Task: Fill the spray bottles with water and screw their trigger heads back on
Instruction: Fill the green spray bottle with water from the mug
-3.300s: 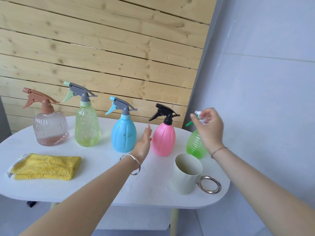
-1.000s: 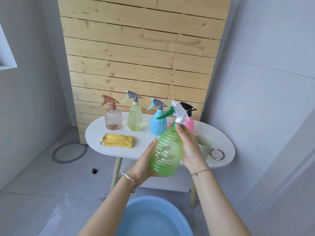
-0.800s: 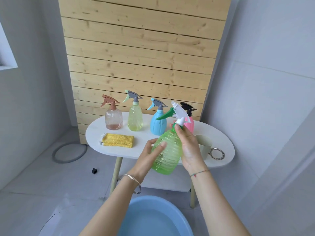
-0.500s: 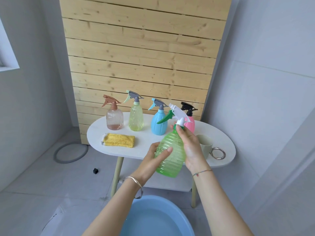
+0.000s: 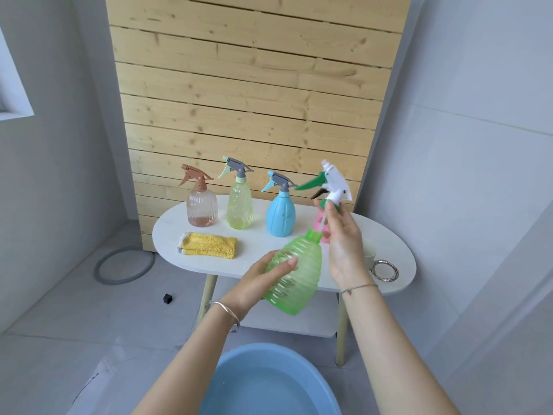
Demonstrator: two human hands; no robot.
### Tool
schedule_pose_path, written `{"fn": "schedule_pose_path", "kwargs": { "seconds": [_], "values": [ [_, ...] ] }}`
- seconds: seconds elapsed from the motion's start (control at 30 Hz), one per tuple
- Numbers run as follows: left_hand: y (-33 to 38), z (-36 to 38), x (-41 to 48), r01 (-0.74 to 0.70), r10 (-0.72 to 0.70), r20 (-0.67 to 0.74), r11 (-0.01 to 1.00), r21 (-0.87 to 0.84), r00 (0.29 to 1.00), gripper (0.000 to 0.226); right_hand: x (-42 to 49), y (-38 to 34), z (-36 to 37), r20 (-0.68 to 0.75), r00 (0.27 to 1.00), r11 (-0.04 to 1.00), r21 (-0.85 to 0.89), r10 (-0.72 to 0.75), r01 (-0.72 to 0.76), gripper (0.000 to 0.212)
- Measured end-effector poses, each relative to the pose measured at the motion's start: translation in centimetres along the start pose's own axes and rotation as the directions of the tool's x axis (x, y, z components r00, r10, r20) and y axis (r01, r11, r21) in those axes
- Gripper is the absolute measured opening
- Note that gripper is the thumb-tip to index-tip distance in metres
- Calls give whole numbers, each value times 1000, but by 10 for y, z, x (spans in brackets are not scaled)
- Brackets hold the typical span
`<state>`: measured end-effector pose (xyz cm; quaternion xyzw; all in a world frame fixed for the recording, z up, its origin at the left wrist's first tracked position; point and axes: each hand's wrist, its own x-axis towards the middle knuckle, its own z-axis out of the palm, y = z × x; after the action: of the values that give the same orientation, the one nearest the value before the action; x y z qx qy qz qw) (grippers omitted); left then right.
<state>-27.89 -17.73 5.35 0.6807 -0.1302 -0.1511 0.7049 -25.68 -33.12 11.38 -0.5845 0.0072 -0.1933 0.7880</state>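
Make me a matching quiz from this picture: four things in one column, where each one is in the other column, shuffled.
1 green bottle
2 white trigger head
3 yellow cloth
4 blue basin

A on the floor
B folded on the table
C held in the left hand
D lifted by the right hand

Pairs: 1-C, 2-D, 3-B, 4-A

5 btls, 1 cloth, 1 mug, 1 basin.

Your green bottle was ribbed, translucent, glossy plastic; the far panel was knotty matt wood; the yellow cloth looked fluffy.
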Motion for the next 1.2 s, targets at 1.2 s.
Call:
{"fn": "schedule_pose_path", "kwargs": {
  "seconds": [1.2],
  "values": [
    [-61,-51,60,-55,5,-439,993,-101,898,62,124,138,-37,188,966,664,-747,178,23,25]
  ]
}}
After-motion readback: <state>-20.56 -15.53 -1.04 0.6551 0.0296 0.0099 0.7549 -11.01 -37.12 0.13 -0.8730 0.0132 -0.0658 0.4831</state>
